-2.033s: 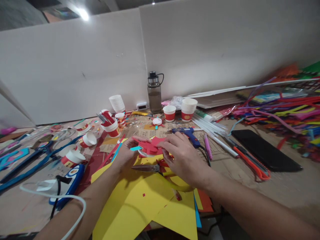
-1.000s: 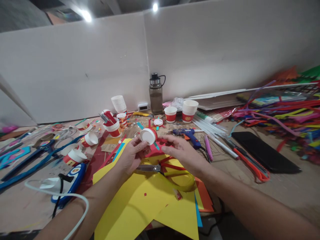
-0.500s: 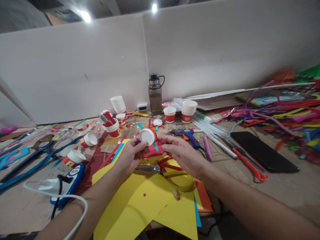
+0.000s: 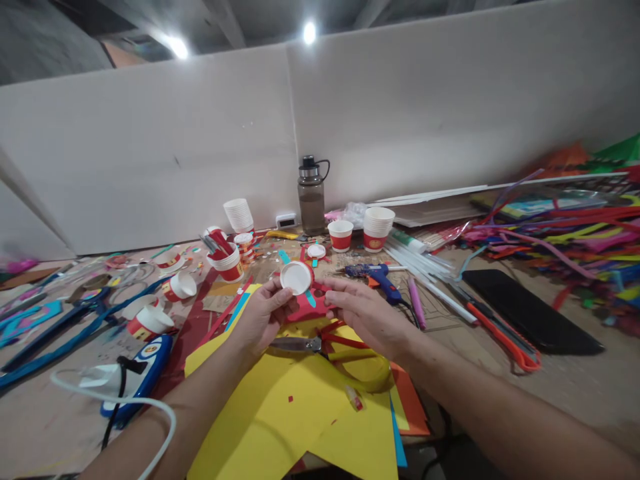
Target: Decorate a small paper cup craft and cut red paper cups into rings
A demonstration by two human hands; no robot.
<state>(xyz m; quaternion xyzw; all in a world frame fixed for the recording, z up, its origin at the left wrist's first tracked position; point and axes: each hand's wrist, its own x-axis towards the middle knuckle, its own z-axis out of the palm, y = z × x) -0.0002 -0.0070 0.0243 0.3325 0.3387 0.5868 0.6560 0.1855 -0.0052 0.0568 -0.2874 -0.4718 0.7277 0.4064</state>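
Observation:
A small white disc with a red rim [image 4: 295, 277], the base of a cut paper cup, is pinched in my left hand [image 4: 267, 308] by its lower left edge. Teal and red strips stick out around it. Just right of the disc, my right hand [image 4: 357, 307] has its fingers bent around the red strip at the disc's side; the fingertips are partly hidden. Below both hands, scissors with yellow and red handles [image 4: 363, 377] lie on yellow paper sheets [image 4: 250, 413]. A similar white-topped piece [image 4: 317, 251] rests behind the disc.
A water bottle [image 4: 311, 200] stands by the wall between cup stacks [image 4: 379, 228]. A blue glue gun [image 4: 385, 283], red-handled cutter [image 4: 505, 337] and black phone [image 4: 533, 310] lie right. Cut cups [image 4: 150, 320] and a blue power strip [image 4: 145, 380] are left.
The view has tilted up slightly, so the table sits lower in the picture. The disc remains in my left hand, and my right hand stays beside it with little movement.

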